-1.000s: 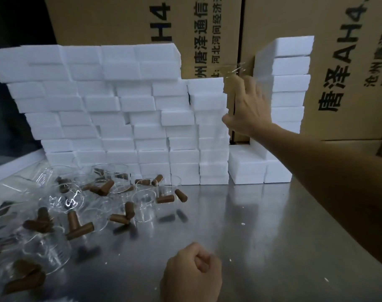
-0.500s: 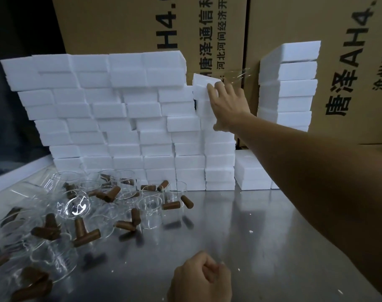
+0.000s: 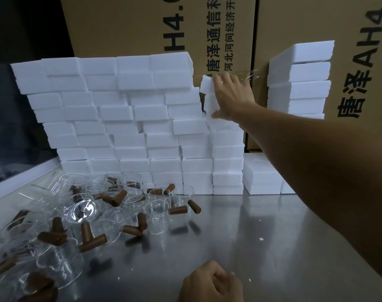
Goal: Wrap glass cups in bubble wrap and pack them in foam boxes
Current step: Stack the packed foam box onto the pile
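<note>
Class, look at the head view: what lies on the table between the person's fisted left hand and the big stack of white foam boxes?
In the head view, bare steel table with a few white crumbs lies between the left hand and the foam boxes; the glass cups stand off to the left.

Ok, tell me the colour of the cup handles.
Brown, on the clear glass cups' handles; head view shows it.

A shiny steel table point(image 3: 261, 247) carries a wall of stacked white foam boxes point(image 3: 124, 118) along its back edge, a cluster of clear glass cups with brown handles point(image 3: 111, 205) at left, and scattered white foam crumbs point(image 3: 260, 239).
</note>
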Motion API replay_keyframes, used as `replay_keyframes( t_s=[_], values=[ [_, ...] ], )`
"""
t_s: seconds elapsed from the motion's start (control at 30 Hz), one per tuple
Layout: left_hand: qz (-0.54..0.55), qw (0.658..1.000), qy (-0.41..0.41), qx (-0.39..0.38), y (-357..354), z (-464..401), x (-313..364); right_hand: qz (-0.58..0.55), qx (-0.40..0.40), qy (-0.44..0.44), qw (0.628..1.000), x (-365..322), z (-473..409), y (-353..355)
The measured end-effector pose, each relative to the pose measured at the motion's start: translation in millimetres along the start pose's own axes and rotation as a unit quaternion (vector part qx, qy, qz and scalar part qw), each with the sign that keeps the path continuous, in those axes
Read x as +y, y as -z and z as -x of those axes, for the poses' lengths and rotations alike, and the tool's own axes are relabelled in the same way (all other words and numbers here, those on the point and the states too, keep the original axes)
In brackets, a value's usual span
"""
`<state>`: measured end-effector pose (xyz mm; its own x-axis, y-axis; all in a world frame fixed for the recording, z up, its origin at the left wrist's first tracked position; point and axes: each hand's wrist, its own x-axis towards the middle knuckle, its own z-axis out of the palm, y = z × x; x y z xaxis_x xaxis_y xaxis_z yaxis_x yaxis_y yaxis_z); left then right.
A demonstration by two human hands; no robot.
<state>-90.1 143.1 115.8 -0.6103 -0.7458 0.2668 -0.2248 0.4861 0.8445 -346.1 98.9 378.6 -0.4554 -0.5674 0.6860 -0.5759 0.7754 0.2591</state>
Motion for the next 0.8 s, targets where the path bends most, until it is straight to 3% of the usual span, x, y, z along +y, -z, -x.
replay_keyframes(
  t_s=[0.5, 0.6, 0.7, 0.8],
  values=[
    [-0.030, 1.000, 0.007, -0.007, 5, -2, 5, -0.057, -0.033, -0.051, 0.997, 5, 1, -10],
    [-0.005, 0.999, 0.027, -0.022, 3, 1, 8, -0.054, -0.016, -0.060, 0.997, 6, 2, -19],
    [0.054, 0.998, 0.015, 0.010, -1, 1, 4, -0.044, 0.026, -0.080, 0.995, 7, 5, -21],
    [0.020, 0.999, 0.027, -0.010, 0, -5, 6, -0.031, 0.052, -0.097, 0.993, 14, 14, -14]
  ],
)
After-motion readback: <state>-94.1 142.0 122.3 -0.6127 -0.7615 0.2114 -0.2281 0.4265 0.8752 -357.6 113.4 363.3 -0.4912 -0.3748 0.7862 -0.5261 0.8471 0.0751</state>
